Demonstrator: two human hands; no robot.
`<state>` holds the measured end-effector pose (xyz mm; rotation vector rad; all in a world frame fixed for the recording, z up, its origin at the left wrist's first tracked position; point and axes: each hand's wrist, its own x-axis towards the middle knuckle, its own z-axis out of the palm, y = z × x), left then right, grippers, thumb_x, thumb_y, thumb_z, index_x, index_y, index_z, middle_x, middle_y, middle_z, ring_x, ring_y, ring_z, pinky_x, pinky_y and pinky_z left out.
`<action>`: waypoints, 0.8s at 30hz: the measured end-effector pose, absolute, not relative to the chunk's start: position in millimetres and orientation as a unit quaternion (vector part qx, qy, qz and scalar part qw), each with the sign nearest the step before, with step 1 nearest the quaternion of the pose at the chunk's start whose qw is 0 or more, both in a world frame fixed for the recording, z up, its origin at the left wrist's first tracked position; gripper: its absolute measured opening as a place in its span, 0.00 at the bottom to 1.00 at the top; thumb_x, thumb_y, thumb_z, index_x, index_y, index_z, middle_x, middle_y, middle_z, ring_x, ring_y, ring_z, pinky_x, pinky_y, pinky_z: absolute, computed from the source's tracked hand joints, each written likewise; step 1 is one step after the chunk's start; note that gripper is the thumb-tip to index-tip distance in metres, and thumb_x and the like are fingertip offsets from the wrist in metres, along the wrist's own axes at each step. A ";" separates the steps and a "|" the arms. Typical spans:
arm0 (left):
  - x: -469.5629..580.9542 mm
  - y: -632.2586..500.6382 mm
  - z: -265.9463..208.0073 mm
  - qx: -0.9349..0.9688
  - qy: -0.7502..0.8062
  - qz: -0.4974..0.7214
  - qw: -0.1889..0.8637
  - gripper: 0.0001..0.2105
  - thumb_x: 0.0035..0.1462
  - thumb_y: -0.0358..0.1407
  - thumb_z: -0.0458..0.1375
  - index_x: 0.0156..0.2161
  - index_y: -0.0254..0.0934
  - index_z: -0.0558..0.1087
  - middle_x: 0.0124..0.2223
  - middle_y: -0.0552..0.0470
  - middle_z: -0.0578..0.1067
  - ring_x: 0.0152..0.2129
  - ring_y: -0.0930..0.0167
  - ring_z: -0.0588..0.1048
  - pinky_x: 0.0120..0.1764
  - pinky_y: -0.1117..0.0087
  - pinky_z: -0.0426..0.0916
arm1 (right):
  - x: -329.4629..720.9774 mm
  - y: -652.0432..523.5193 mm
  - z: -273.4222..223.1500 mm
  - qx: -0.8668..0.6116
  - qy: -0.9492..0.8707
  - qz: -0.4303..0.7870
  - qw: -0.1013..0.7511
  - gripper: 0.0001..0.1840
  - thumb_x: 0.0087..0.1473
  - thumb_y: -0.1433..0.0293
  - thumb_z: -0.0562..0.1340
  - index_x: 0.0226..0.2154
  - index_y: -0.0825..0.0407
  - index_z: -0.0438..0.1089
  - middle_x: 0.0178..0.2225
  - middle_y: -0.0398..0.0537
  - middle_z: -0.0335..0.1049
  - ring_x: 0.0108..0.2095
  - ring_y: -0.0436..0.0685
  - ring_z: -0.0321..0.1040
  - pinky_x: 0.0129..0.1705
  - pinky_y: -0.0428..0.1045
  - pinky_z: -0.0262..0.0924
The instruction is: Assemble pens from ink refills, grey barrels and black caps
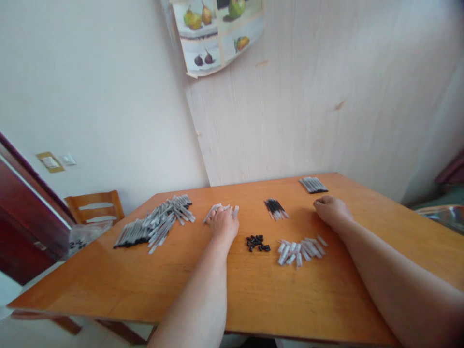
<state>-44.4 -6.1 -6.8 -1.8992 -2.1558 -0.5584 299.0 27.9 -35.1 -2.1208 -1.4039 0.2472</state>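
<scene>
Left hand lies palm down on the wooden table, fingers reaching forward onto a small heap of clear pen caps. The fingertips rest on the heap; whether any cap is pinched between them cannot be told, since the back of the hand hides the fingers.

Right hand rests on the table top, curled loosely into a fist, knuckles up. Nothing shows in it; whether it is closed on something small cannot be told.

Positions relative to the hands:
- Well to the left of the left hand: large pile of grey pen barrels, fanned out, dark ends pointing to the table's left edge.
- Between the two hands, on the far side: small bundle of black refills, lying roughly parallel.
- Between the two forearms, nearer the person: cluster of small black plugs, and just to its right a loose scatter of short clear pen pieces, which lies near the right wrist.
- Beyond the right hand, near the wall: neat row of dark pens, apart from the knuckles.

Surroundings: wooden chair past the table's left corner; fruit poster on the wall above
</scene>
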 end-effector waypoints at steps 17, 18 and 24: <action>-43.1 -1.3 -11.9 -0.673 -0.714 -0.178 0.080 0.10 0.55 0.42 0.53 0.36 0.49 0.77 0.48 0.48 0.73 0.49 0.56 0.64 0.48 0.51 0.58 | 298.2 25.4 -32.0 -0.797 -0.526 0.093 0.282 0.17 0.48 0.61 0.57 0.35 0.50 0.76 0.36 0.54 0.75 0.37 0.61 0.70 0.29 0.48 0.55; -42.8 -1.9 -11.9 -0.677 -0.710 -0.177 0.080 0.11 0.55 0.42 0.53 0.37 0.49 0.77 0.49 0.48 0.73 0.49 0.56 0.64 0.48 0.51 0.58 | 298.4 25.7 -32.3 -0.797 -0.526 0.094 0.282 0.17 0.48 0.61 0.57 0.35 0.50 0.76 0.37 0.55 0.75 0.37 0.61 0.70 0.30 0.48 0.56; -39.3 -5.1 -11.9 -0.702 -0.685 -0.182 0.067 0.11 0.53 0.38 0.55 0.39 0.45 0.77 0.49 0.46 0.74 0.50 0.55 0.64 0.49 0.51 0.55 | 299.7 27.8 -33.7 -0.802 -0.523 0.100 0.272 0.19 0.49 0.60 0.55 0.38 0.48 0.76 0.39 0.55 0.74 0.38 0.63 0.70 0.31 0.50 0.58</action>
